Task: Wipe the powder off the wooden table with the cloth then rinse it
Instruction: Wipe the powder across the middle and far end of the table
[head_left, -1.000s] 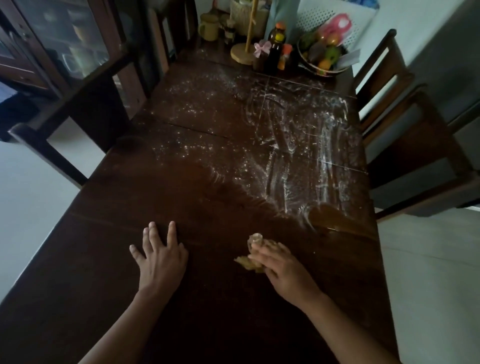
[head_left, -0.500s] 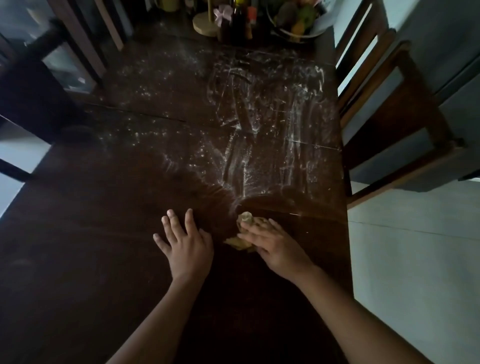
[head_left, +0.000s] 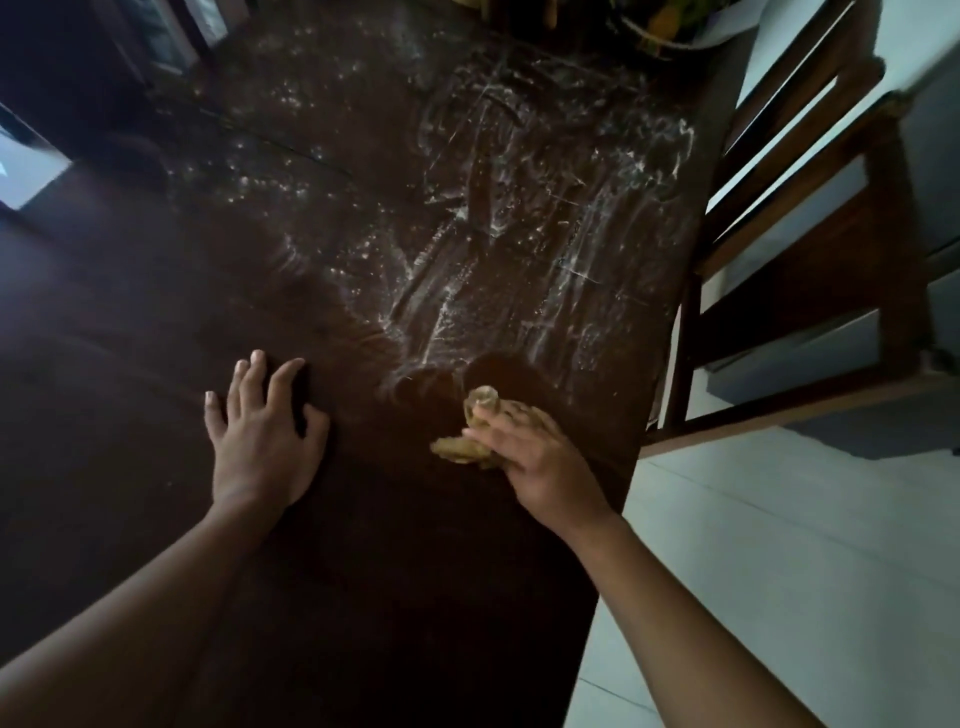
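White powder (head_left: 498, 223) is smeared in streaks across the far right half of the dark wooden table (head_left: 156, 322). A crumpled yellowish cloth (head_left: 462, 447) lies on the table just below the powder's near edge. My right hand (head_left: 540, 457) presses down on the cloth with fingers spread over it. My left hand (head_left: 265, 431) rests flat on the bare wood to the left, fingers spread.
A wooden chair (head_left: 810, 249) stands against the table's right edge. A bowl of fruit (head_left: 670, 26) sits at the far end. Pale tiled floor (head_left: 779, 571) lies to the right.
The view has tilted down and moved forward along the table. My right hand with the cloth has slid toward the powder's near edge, and my left hand has shifted forward too.
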